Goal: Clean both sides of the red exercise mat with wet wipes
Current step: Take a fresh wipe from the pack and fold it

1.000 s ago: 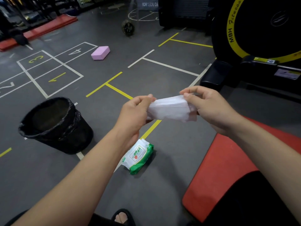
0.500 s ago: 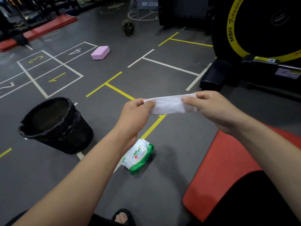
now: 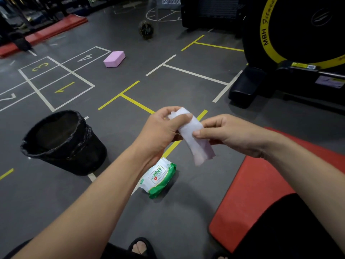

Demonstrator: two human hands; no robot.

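Both hands are busy with one white wet wipe [image 3: 194, 139], held up in the air over the floor: the left hand [image 3: 160, 131] pinches its upper end, the right hand [image 3: 231, 135] grips the middle, and the lower end hangs loose. I'd say it wants opening flat first, so a broad face meets the red exercise mat [image 3: 257, 193], which lies on the floor at the right, untouched. The wipe pack [image 3: 158, 177] sits just beside the mat, the black bin [image 3: 61, 143] further left.
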